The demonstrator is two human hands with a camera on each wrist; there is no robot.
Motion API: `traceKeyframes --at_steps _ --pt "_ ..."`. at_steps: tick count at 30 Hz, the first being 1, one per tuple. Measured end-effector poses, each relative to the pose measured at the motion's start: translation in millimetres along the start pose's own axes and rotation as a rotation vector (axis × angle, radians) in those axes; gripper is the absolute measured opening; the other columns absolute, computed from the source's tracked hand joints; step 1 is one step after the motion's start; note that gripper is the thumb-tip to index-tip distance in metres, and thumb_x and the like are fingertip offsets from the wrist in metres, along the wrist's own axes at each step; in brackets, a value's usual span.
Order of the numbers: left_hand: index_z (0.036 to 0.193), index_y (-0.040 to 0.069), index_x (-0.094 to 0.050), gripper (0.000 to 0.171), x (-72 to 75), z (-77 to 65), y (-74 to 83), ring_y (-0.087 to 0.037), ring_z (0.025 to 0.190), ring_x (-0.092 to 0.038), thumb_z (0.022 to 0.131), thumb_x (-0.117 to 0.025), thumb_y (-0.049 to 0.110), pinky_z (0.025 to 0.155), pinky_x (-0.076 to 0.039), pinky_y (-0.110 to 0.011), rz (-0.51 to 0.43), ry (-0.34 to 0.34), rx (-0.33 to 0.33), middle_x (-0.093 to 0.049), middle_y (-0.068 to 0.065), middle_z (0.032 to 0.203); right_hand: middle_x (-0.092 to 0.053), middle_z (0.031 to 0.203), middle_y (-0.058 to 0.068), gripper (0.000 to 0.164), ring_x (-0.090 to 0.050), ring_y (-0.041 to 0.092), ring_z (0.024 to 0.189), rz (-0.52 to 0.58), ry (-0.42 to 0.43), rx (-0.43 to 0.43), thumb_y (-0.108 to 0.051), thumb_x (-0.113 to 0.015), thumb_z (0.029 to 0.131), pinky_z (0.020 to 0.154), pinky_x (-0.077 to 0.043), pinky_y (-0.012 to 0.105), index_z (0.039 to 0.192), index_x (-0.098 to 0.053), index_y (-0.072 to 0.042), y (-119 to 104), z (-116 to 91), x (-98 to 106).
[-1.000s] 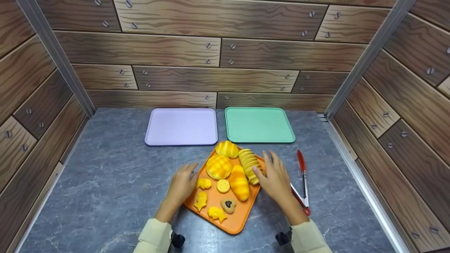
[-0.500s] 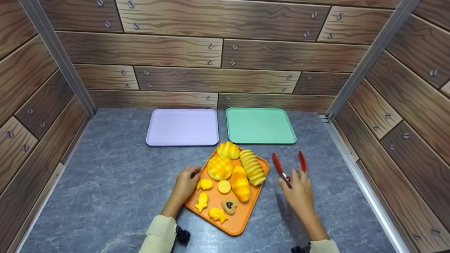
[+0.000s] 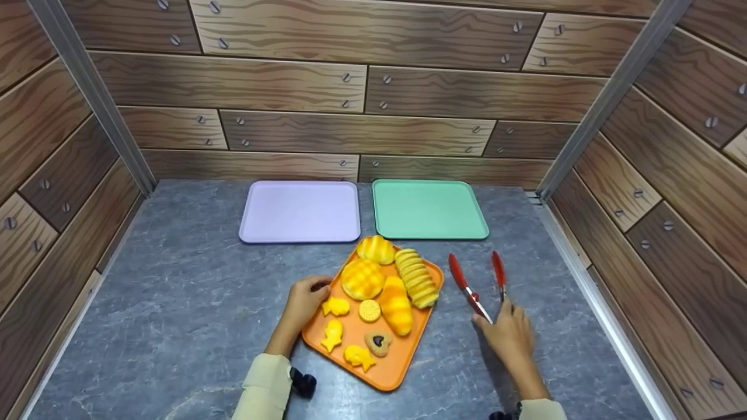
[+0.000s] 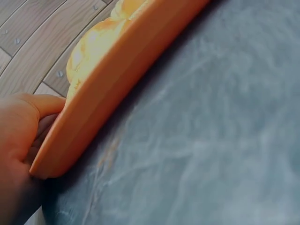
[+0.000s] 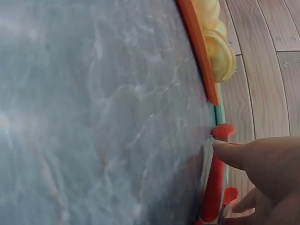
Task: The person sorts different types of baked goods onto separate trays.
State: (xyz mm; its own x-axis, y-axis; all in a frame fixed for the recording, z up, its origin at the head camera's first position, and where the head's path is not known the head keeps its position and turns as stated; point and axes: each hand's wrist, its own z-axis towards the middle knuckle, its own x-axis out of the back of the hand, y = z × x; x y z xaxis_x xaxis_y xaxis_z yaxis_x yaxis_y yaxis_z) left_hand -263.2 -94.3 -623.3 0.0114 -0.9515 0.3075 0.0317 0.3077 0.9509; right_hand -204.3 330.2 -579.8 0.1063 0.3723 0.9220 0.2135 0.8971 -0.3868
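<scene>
My left hand (image 3: 303, 302) grips the left edge of an orange tray (image 3: 390, 373), its thumb over the rim in the left wrist view. On the tray lie a long ridged bread roll (image 3: 416, 279), a croissant-like bread (image 3: 396, 306), a crosshatched round bun (image 3: 362, 279), a striped bun (image 3: 376, 249), a round biscuit (image 3: 369, 311), a heart cookie (image 3: 378, 343) and several yellow fish-shaped pieces (image 3: 332, 335). To the right of the tray, my right hand (image 3: 511, 333) holds red-and-silver tongs (image 3: 475, 300), their tips spread and pointing away. The right wrist view shows the thumb against a red handle (image 5: 215, 183).
Behind the orange tray lie a lilac tray (image 3: 300, 211) and a green tray (image 3: 430, 209), side by side near the back wall. The grey marbled table (image 3: 192, 303) is enclosed by wood-patterned walls (image 3: 292, 87) on three sides.
My right hand has left the orange tray's right side and taken hold of the tongs, whose tips have spread apart. The left hand has settled onto the tray's edge.
</scene>
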Motion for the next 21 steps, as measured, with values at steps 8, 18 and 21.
traceKeyframes --at_steps 8,18,21 --pt "0.114 0.012 -0.077 0.02 -1.2 -0.7 0.1 -0.026 0.115 -0.065 0.098 -0.065 0.014 0.096 -0.053 -0.043 0.006 0.023 0.011 -0.073 -0.01 0.118 -0.054 0.108 0.035 0.072 -0.054 0.052 0.097 -0.036 0.05 -0.038 -0.046 -0.076 0.086 0.071 -0.044 0.058 0.119 -0.052 0.014 0 9 -7" --pt "0.113 0.01 -0.078 0.02 -1.7 -0.7 -1.9 -0.027 0.116 -0.065 0.097 -0.066 0.013 0.097 -0.051 -0.043 0.026 0.04 -0.017 -0.073 -0.011 0.117 -0.053 0.105 0.039 0.069 -0.051 0.057 0.101 0.049 0.132 -0.042 -0.036 -0.079 0.083 0.08 -0.041 0.062 0.113 -0.052 0.02 -2 13 -12" --pt "0.113 0.01 -0.077 0.02 -1.1 -1.5 -1.7 -0.028 0.117 -0.064 0.097 -0.065 0.013 0.098 -0.051 -0.044 0.035 0.043 -0.029 -0.073 -0.012 0.117 -0.05 0.106 0.041 0.068 -0.048 0.059 0.102 0.085 0.136 -0.036 -0.031 -0.078 0.084 0.083 -0.039 0.063 0.116 -0.048 0.021 -3 13 -11"
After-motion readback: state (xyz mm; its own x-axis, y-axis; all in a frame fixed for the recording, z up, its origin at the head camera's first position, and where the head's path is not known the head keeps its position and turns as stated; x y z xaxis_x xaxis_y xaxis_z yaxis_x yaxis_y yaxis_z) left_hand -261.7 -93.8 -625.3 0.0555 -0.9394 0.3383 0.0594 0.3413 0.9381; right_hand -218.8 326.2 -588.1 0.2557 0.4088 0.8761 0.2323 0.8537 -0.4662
